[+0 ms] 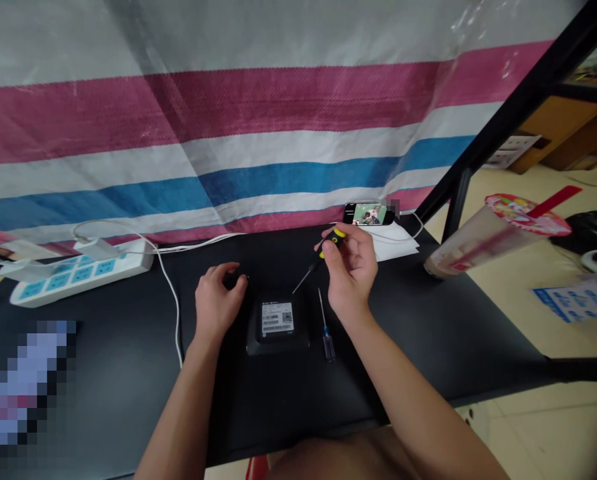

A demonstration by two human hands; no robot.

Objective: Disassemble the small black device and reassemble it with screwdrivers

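My right hand is raised above the black table, pinching a yellow-and-black screwdriver with its thin shaft slanting down towards a flat black device. A white barcode label marks the device's top. My left hand sits just left of the device, its fingers curled over a small black object that is mostly hidden. A blue-handled screwdriver lies on the table right of the device, beneath my right hand.
A white power strip with blue sockets and a white cable lie at the table's back left. A phone rests on white papers at the back. A plastic cup with a red straw stands at the right edge, before a striped tarp.
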